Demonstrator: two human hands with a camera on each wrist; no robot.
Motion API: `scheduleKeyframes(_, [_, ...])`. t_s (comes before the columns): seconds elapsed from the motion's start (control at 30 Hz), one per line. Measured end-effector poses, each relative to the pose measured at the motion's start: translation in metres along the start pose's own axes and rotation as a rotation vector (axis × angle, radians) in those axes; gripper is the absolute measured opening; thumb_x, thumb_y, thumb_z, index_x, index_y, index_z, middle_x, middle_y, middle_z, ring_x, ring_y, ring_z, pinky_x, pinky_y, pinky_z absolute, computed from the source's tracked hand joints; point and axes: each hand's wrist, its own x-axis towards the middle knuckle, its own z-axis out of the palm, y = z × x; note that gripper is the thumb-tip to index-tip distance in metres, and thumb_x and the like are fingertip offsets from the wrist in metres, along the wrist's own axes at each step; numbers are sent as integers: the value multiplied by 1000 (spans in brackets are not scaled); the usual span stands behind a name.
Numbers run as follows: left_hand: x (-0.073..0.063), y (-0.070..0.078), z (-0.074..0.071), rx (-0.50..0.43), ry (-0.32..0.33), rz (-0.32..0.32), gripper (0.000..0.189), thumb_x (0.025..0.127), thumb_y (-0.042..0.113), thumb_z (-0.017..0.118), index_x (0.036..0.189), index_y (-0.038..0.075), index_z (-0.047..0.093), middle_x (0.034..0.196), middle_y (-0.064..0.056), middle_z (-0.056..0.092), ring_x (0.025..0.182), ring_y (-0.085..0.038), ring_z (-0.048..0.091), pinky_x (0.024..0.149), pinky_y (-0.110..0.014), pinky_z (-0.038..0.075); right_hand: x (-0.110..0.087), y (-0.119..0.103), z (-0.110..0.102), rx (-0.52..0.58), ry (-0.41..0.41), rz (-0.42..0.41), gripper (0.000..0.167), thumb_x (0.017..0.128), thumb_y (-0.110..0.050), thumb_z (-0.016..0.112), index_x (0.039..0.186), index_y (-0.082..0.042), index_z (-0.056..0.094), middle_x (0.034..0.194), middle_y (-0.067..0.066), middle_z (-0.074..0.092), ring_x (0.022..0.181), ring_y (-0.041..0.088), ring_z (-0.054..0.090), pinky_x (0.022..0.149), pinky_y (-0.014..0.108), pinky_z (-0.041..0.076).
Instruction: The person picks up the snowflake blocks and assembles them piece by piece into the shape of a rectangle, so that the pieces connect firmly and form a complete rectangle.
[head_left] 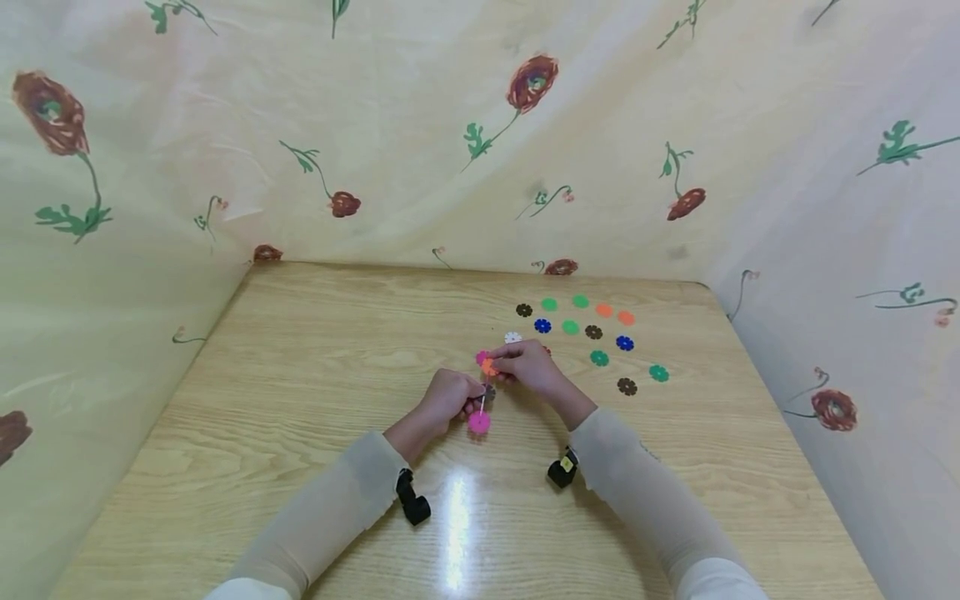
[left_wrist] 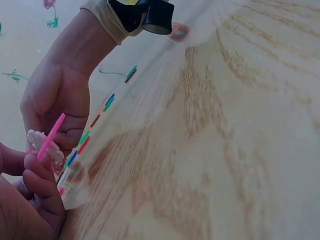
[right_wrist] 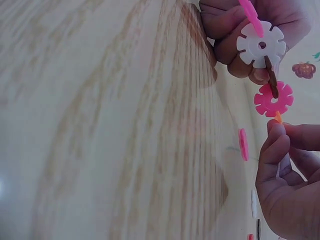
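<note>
Several notched flower-shaped plastic discs are slotted together in a chain between my hands. At its near end is a pink disc (head_left: 478, 422), joined to a white disc (right_wrist: 250, 47). A brown disc (right_wrist: 272, 82) links the white one to a second pink disc (right_wrist: 264, 102). At the far end, an orange disc (head_left: 489, 367) meets that pink disc's edge. My left hand (head_left: 448, 396) grips the chain around the white and brown discs. With thumb and fingertips, my right hand (head_left: 528, 367) pinches the orange disc, which is mostly hidden by those fingers in the right wrist view.
Loose discs lie on the wooden table (head_left: 300, 333) beyond and right of my hands, among them a white disc (head_left: 513, 337), a blue disc (head_left: 625, 342), a green disc (head_left: 659, 372) and a brown disc (head_left: 627, 387). Flower-printed cloth (head_left: 420, 125) surrounds the table.
</note>
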Motion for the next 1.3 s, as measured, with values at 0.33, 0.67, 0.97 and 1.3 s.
scheduleKeyframes(0.33, [-3,0,4,9,68,8,14,89,0,63,88,-8,74,59,-3,60,47,-8,47,40,-18,36,-3,4,3,23,35,-30,20,95,-1,66,112,4,74,86,9,72,66,13,62,62,25,55])
scheduleKeyframes(0.67, [-6,2,8,37,139,23,10,84,-5,66,87,-9,75,60,-4,61,49,-8,48,43,-17,38,-4,4,3,10,63,-40,17,94,0,67,109,5,75,87,10,73,65,13,63,61,24,55])
scheduleKeyframes(0.97, [-8,2,10,83,186,31,11,81,-6,66,86,-9,76,60,-4,61,47,-8,46,43,-17,37,-7,5,7,32,77,-24,18,93,1,68,110,6,74,87,11,74,64,11,64,60,23,55])
scheduleKeyframes(1.3, [-5,-2,9,66,137,37,12,84,-3,65,87,-9,75,59,-4,62,45,-8,47,41,-16,39,-10,9,7,78,49,-45,22,94,2,64,114,8,71,78,10,70,63,14,62,60,25,54])
